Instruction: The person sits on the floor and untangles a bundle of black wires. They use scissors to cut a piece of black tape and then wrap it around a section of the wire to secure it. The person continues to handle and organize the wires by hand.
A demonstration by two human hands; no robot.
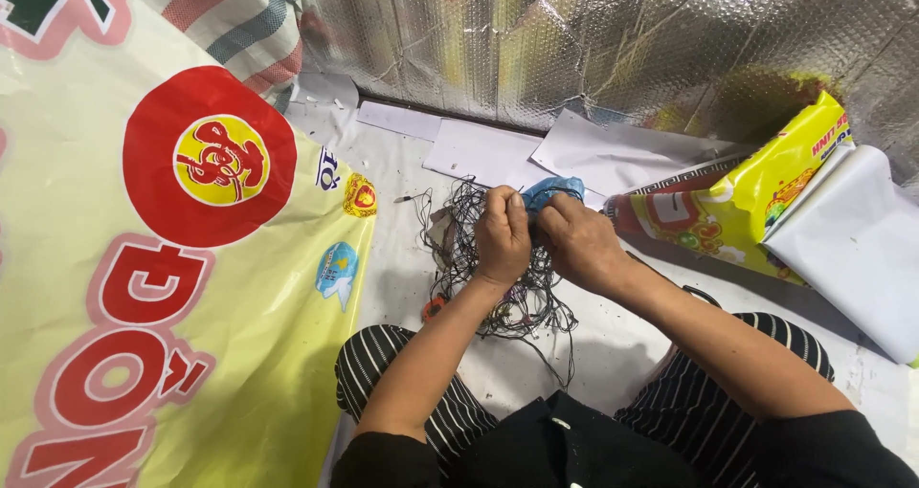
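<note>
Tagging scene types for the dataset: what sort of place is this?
Probably an informal home or backroom floor workspace, not a factory line. The person sits on a white floor covering, silver bubble-foil sheeting lines the wall, and both hands, left hand and right hand, work a tangle of thin black cords beside large printed plastic sacks.

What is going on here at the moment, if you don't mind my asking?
A person sits on the floor and works with both hands on a tangle of thin black cord. The left hand and right hand are close together, pinching at the cord beside a small blue piece. A big yellow printed sheet lies at the left, a rolled yellow one at the right, and white papers lie beyond.
</note>
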